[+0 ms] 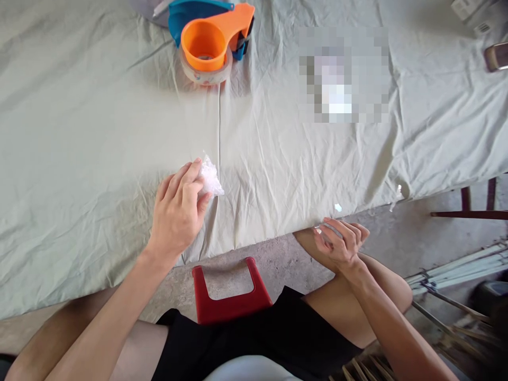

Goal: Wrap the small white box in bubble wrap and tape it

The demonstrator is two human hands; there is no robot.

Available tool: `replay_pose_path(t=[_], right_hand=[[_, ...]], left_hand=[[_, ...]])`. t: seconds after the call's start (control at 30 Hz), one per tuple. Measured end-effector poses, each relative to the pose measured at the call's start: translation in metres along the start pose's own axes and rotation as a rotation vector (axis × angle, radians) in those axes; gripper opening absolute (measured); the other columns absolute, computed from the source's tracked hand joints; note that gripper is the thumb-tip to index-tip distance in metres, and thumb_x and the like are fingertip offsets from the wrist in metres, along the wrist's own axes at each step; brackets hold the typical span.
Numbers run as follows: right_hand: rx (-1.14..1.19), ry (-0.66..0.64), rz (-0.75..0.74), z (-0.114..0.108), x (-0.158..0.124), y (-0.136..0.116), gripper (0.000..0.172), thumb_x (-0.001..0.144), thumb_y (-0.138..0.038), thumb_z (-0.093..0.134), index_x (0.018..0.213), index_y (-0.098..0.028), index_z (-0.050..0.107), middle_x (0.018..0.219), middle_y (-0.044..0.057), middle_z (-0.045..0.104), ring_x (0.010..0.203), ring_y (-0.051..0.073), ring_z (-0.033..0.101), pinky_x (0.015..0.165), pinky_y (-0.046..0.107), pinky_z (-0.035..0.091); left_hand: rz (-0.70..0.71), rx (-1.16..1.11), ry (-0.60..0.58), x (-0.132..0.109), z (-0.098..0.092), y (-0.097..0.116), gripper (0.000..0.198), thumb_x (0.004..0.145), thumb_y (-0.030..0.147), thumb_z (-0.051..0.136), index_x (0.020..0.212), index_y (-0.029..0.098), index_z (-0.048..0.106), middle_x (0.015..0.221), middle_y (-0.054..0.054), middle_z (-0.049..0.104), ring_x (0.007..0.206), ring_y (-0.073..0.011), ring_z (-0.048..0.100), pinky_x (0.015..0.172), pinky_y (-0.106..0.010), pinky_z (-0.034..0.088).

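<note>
My left hand (178, 203) is closed around a small white bundle in crinkled clear plastic (210, 179), resting on the cloth-covered table (99, 132). Its thumb and fingers grip the bundle's left side, hiding part of it. At the table's front edge, above my right knee, my right hand (341, 241) has its fingers curled, thumb against forefinger. A small shiny clear scrap (318, 229) shows at its fingertips; whether it is tape or film I cannot tell. Just above that hand lies a tiny whitish scrap (337, 207).
An orange and blue tape dispenser (216, 37) stands at the back, beside a tape roll (206, 76). A blurred-out patch (337, 79) covers something to its right. A phone (497, 57) lies at the far right. Another clear scrap (397, 197) hangs at the edge. A red stool (234, 307) is below.
</note>
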State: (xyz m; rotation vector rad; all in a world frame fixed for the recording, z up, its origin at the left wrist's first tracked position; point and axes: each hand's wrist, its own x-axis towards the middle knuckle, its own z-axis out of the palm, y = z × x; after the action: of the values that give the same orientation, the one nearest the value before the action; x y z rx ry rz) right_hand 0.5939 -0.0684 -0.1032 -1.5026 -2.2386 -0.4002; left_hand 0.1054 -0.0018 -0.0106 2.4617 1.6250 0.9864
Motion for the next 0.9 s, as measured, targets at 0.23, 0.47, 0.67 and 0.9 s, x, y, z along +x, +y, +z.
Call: replay_pose_path(t=[0.23, 0.47, 0.67, 0.9], right_hand=[[0.059, 0.007, -0.053, -0.003, -0.004, -0.012, 0.009, 0.090, -0.022, 0.072, 0.085, -0.029, 0.074, 0.085, 0.006, 0.078, 0.067, 0.019, 0.071, 0.068, 0.039, 0.062], [0.108, 0.232, -0.084, -0.001, -0.002, -0.029, 0.015, 0.091, -0.018, 0.076, 0.100, -0.029, 0.074, 0.092, 0.006, 0.079, 0.074, 0.024, 0.077, 0.066, 0.041, 0.069], [0.111, 0.350, 0.009, 0.009, 0.003, -0.043, 0.020, 0.094, -0.024, 0.089, 0.107, -0.026, 0.074, 0.093, 0.006, 0.082, 0.073, 0.023, 0.079, 0.063, 0.038, 0.070], [0.179, 0.467, 0.062, 0.015, 0.024, -0.016, 0.036, 0.094, -0.048, 0.089, 0.069, -0.032, 0.068, 0.060, 0.004, 0.069, 0.040, 0.020, 0.059, 0.037, 0.039, 0.045]], left_hand=[[-0.006, 0.013, 0.028, 0.002, 0.003, 0.002, 0.003, 0.121, 0.027, 0.056, 0.124, 0.026, 0.055, 0.159, -0.018, 0.075, 0.143, -0.0336, 0.076, 0.107, -0.050, 0.062], [0.011, 0.040, 0.046, 0.003, 0.004, 0.006, 0.001, 0.122, 0.025, 0.054, 0.122, 0.025, 0.054, 0.156, -0.020, 0.076, 0.142, -0.0334, 0.077, 0.106, -0.049, 0.062], [-0.030, -0.006, 0.009, 0.001, 0.006, 0.005, 0.007, 0.123, 0.029, 0.052, 0.118, 0.025, 0.054, 0.160, -0.019, 0.074, 0.147, -0.0330, 0.074, 0.110, -0.050, 0.061], [-0.051, -0.023, -0.018, 0.000, 0.005, 0.005, 0.013, 0.125, 0.033, 0.049, 0.118, 0.024, 0.057, 0.163, -0.018, 0.072, 0.152, -0.0327, 0.071, 0.118, -0.051, 0.060]])
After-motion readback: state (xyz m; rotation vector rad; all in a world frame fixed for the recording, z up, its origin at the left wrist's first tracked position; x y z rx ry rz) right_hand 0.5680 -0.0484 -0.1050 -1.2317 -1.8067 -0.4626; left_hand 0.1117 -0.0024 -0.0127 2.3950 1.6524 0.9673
